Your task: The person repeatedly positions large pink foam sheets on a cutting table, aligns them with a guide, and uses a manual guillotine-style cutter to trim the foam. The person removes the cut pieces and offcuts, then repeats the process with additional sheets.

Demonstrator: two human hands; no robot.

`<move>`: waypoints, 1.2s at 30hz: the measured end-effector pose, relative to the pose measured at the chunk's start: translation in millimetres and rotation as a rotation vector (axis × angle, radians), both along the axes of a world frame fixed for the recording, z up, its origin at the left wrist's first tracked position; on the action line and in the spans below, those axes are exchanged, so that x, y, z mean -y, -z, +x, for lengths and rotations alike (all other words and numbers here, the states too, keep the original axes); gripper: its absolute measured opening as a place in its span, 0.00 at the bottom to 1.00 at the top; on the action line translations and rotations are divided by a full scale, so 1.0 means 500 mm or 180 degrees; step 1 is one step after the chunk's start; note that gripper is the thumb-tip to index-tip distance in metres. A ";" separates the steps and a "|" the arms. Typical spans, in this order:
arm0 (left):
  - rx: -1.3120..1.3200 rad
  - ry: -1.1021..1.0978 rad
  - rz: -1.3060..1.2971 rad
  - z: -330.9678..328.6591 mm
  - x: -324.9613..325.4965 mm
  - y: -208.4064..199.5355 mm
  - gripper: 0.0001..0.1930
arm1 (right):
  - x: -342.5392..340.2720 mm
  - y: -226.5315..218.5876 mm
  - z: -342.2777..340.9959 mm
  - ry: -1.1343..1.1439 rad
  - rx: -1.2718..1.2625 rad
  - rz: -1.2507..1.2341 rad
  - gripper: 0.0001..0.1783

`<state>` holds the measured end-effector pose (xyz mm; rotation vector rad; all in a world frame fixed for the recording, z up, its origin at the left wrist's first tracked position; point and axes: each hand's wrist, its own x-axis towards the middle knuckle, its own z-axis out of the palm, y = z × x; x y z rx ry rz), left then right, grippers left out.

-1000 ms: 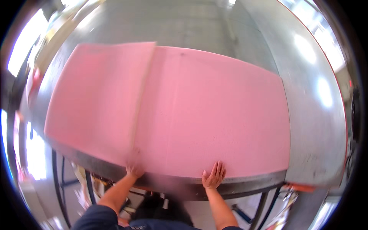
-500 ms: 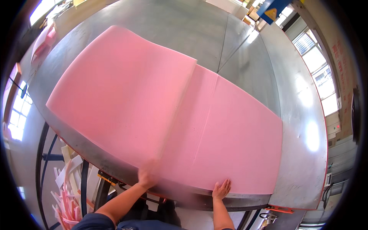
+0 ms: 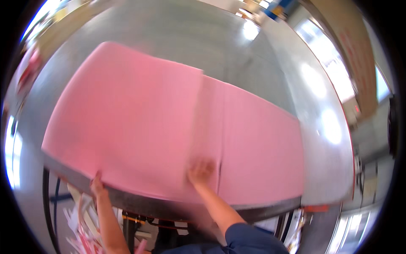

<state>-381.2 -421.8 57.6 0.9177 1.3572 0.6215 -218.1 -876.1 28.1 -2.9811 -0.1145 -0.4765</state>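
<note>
A large pink foam sheet lies across the metal table, with a raised upper layer on the left and a lower pink layer on the right. A dark narrow line runs down the lower layer near the step. My left hand is at the near left edge of the upper layer, its fingers closed around that edge. My right hand is blurred, lying with fingers stretched out on the pink surface beside the step between the layers.
The grey metal table extends beyond the foam, with a curved rim on the right. Below its near left side lie pink and white foam offcuts among dark legs. Something blue stands at the far right.
My left hand has moved left along the near edge. My right hand has left the near right edge and moved left, farther onto the foam. The whole view has shifted and turned.
</note>
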 end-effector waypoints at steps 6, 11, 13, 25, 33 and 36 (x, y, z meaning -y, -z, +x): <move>-0.0087 -0.0460 0.0609 -0.072 -0.313 0.107 0.24 | -0.175 -0.175 -0.021 -0.1147 -0.1458 0.0383 0.45; -0.3241 0.0709 0.2559 0.038 -0.385 0.006 0.25 | -0.171 -0.225 -0.017 -0.2017 -0.2186 0.1380 0.45; -0.2899 0.0916 0.4718 0.064 -0.282 0.023 0.28 | -0.099 -0.211 -0.047 -0.2028 -0.1910 0.1788 0.44; -0.1567 0.4337 0.2596 0.121 1.124 -0.129 0.52 | 0.632 -0.311 -0.464 -0.0010 -0.0956 0.1995 0.39; 0.1178 0.4260 0.2932 0.309 1.103 -0.542 0.24 | 0.802 -0.532 -0.355 0.0129 0.0240 0.0404 0.55; 0.2197 0.4794 0.3214 0.256 1.286 -0.827 0.31 | 0.888 -0.582 -0.219 -0.0132 0.0553 0.1135 0.50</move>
